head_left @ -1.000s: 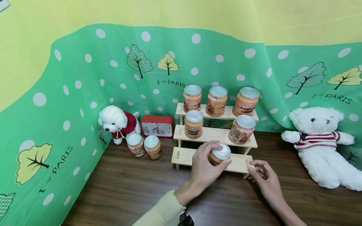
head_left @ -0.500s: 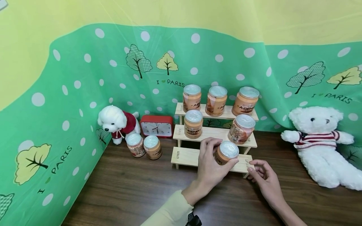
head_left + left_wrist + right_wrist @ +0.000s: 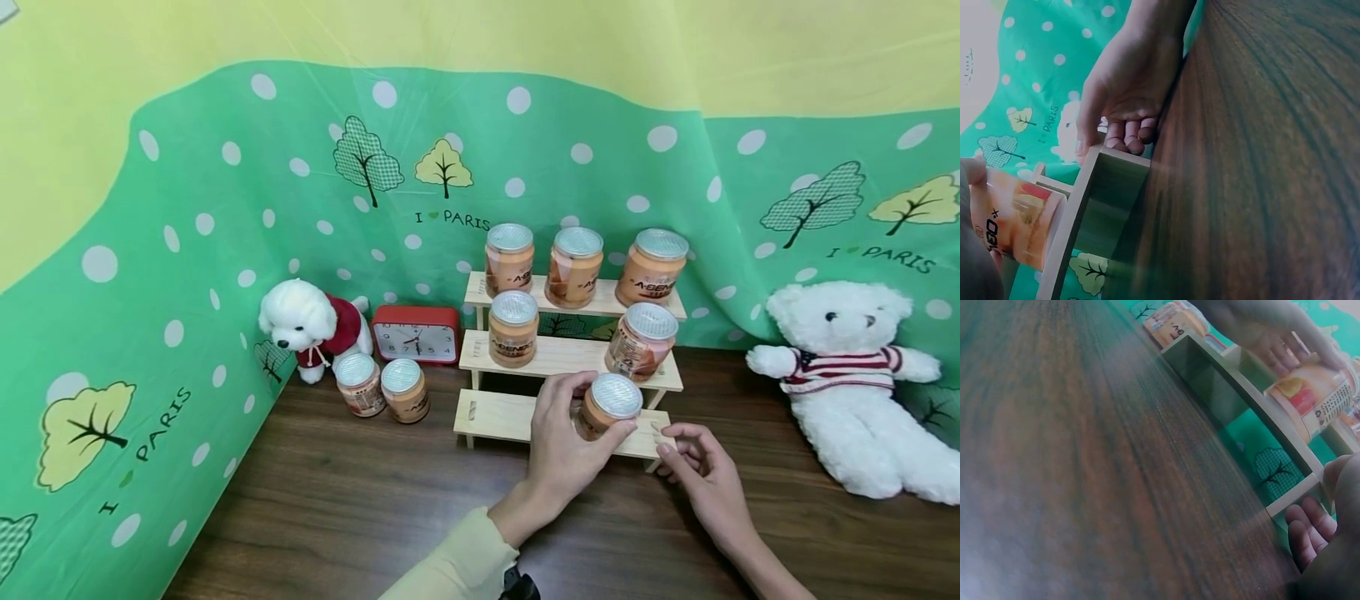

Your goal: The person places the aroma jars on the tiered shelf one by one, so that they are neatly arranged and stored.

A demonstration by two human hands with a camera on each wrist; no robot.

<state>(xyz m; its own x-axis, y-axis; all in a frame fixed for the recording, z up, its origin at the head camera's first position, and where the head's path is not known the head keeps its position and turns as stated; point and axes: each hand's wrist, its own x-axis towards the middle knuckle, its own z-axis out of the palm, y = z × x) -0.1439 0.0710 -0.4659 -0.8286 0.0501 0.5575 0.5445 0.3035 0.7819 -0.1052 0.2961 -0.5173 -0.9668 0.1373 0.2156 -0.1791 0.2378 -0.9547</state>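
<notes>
My left hand [image 3: 564, 454] grips an orange jar [image 3: 611, 402] with a silvery lid, thumb on the near side and fingers behind. The jar is upright over the right half of the lowest step of a wooden three-step display stand [image 3: 497, 415]. In the right wrist view, the jar's base [image 3: 1300, 419] appears to meet the step's board. My right hand [image 3: 708, 483] holds the right end of that step, thumb at the top edge and curled fingers beside the leg. The left wrist view shows those curled fingers [image 3: 1130, 134] against the end.
Three jars [image 3: 574, 271] stand on the top step. The middle step bears one jar [image 3: 513, 332] at left and another [image 3: 641, 346] at right. Two jars [image 3: 406, 392] stand on the table near a red clock [image 3: 416, 335] and a toy dog [image 3: 300, 308]. A teddy bear [image 3: 843, 400] sits right.
My left hand has moved the jar to the right along the lowest step, from near its middle toward its right end. My right hand has stayed at the step's end.
</notes>
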